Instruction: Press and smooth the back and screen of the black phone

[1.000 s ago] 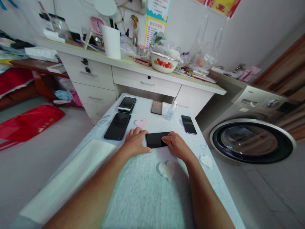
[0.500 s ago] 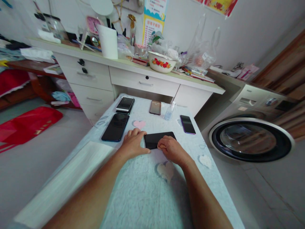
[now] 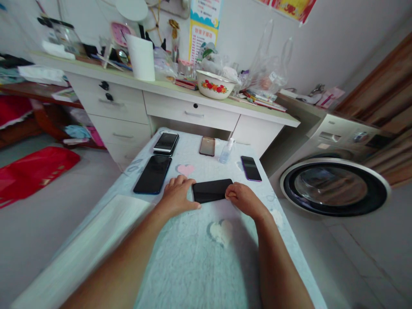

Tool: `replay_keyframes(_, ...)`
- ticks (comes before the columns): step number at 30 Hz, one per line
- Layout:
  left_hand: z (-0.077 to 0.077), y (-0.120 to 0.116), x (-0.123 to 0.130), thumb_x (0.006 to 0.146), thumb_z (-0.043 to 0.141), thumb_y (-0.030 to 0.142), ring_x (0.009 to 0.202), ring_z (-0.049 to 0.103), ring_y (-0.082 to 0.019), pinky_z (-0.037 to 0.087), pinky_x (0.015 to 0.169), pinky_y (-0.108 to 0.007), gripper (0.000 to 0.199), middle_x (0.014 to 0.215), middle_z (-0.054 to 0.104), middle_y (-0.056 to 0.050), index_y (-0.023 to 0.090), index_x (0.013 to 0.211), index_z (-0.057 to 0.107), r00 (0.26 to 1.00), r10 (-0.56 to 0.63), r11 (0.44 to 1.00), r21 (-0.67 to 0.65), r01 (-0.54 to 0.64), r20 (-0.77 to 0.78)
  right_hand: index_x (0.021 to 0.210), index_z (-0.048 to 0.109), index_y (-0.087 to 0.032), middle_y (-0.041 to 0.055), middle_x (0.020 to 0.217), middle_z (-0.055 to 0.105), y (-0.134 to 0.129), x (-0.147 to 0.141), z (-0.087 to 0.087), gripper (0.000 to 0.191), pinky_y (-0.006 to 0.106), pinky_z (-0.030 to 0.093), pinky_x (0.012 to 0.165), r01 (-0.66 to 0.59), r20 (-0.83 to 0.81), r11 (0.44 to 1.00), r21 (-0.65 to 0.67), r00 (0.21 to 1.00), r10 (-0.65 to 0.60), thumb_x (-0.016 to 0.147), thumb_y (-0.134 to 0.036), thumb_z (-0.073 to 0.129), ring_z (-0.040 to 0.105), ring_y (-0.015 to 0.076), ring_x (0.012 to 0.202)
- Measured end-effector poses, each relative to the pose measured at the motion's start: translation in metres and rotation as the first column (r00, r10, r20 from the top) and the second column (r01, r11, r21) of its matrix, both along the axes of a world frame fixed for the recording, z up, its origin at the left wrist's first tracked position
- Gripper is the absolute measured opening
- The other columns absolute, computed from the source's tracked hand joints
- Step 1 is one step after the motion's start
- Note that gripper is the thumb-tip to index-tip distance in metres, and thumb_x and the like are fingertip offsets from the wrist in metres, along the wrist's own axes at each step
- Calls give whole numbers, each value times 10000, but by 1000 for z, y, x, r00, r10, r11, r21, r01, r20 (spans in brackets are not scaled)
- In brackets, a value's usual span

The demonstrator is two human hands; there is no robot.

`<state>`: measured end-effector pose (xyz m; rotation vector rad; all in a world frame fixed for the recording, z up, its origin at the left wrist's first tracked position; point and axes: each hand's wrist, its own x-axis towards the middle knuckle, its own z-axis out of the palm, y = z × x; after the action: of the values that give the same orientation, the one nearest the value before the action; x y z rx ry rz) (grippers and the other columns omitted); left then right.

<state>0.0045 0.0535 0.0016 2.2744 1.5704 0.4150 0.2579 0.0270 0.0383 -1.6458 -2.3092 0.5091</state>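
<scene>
A black smartphone (image 3: 210,191) lies flat, screen up, on the cloth-covered table. My left hand (image 3: 176,196) spans its left end, with the thumb at the near corner and the fingers at the far corner, holding it in place. My right hand (image 3: 243,198) is closed at the phone's right end, pinching a small orange-brown wad, mostly hidden by the fingers, against it. Left of my left hand lies a larger dark phone (image 3: 152,175). Behind are a stack of phones (image 3: 166,143), a brownish phone case or phone (image 3: 207,146) and a clear spray bottle (image 3: 227,151).
A purple-edged phone (image 3: 251,168) lies near the table's right edge. A whitish strip (image 3: 86,253) runs along the left edge. Behind the table stands a white drawer desk (image 3: 189,107) with a flowered bowl (image 3: 215,86); a washing machine (image 3: 334,189) is at right.
My right hand has slid right along the screen, from its middle to the right end. My left hand keeps its place at the left end. The whole view has shifted slightly.
</scene>
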Motion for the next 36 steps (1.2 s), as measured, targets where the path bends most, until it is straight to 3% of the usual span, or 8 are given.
replay_keyframes(9, -1, 3, 0, 540, 738, 549, 1095, 480, -312, 388, 908, -388, 720, 1186, 533, -69, 269, 1177, 557, 999, -22, 1000, 14, 22, 29, 786, 682, -168, 26, 786, 606, 2, 9, 2, 154, 215, 362, 678, 87, 49, 996, 2, 995, -87, 789, -111, 539, 540, 124, 729)
replay_keyframes(31, 4, 2, 4, 582, 709, 511, 1102, 506, -301, 392, 896, -388, 637, 1160, 561, -72, 232, 1133, 551, 997, -25, 1000, 13, 25, 66, 819, 683, -167, 41, 826, 639, 9, 28, -9, 174, 222, 351, 703, 159, 101, 986, 41, 982, -162, 813, -119, 516, 563, 137, 787)
replay_keyframes(36, 3, 2, 5, 572, 726, 470, 1074, 539, -293, 404, 897, -397, 621, 1114, 594, -66, 223, 1111, 539, 991, -25, 1000, 7, 24, 134, 831, 684, -166, 49, 837, 642, 9, 30, -11, 175, 225, 347, 706, 183, 124, 982, 51, 974, -188, 824, -138, 512, 556, 141, 788)
